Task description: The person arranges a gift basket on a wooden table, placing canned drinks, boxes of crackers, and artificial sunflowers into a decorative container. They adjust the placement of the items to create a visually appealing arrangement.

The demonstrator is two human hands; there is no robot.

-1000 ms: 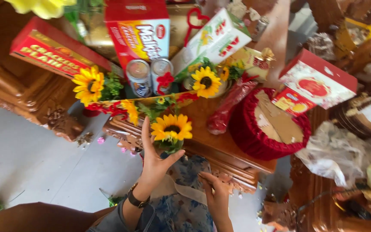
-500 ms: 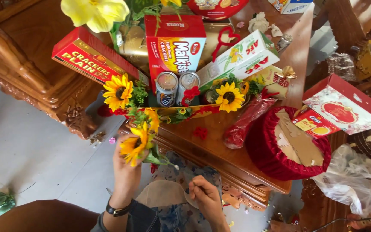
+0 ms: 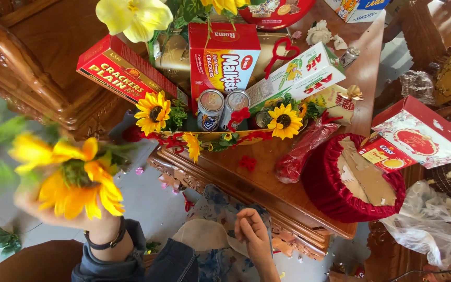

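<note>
Left hand (image 3: 53,211), lower left of frame, raised close to the camera and blurred. Fingers closed around the stem of an artificial sunflower (image 3: 74,177), whose yellow petals and green leaves cover most of the hand. Black wristband just below it.

Right hand (image 3: 251,232), bottom centre, loosely curled over the lap, fingertips drawn together; whether it pinches anything I cannot tell. It hovers just in front of the carved edge of the wooden table (image 3: 267,172).

On the table, upper centre: a gift basket (image 3: 220,137) with a yellow rim trimmed in red ribbon and small sunflowers. In it stand two drink cans (image 3: 223,107) side by side, a red-and-white cracker box (image 3: 224,52) upright behind them, a long red box (image 3: 123,70) tilted to the left, and a white-and-green box (image 3: 298,75) tilted to the right.

Right of the basket: a round red fabric-covered tray (image 3: 335,193) lined with cardboard, and a red-lidded gift box (image 3: 421,130) beyond it. Crumpled clear plastic (image 3: 429,219) at lower right.
</note>
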